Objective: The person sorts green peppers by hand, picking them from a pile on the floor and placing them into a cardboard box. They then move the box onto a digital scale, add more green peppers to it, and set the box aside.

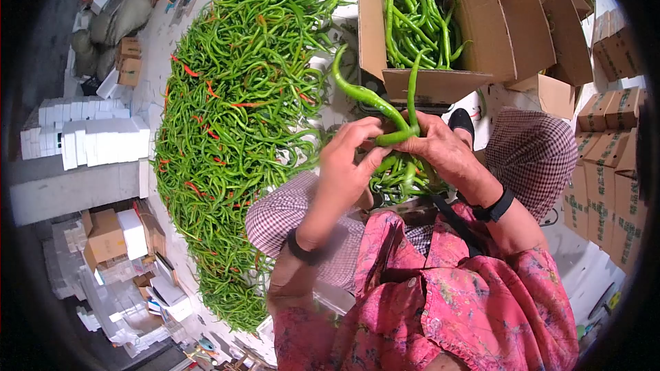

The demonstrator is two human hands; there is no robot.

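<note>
In front of my lap, both hands are closed around long green chili peppers. My left hand [350,154] pinches the lower end of a thick, curved green chili pepper [364,95]. Close beside it, my right hand [443,148] grips a thinner green chili pepper [412,89] that points upward. The peppers cross between my fingers, so part of each is hidden. Below my hands, more green chili peppers [405,178] lie between my knees. Just beyond is an open cardboard box [440,86] holding several long green peppers [423,24].
A large heap of green chili peppers [240,96], with some red ones, spreads across the floor on the left. More open boxes [543,27] stand at the upper right, near stacked printed cartons [605,185]. White foam boxes [103,134] and sacks [130,10] line the far left.
</note>
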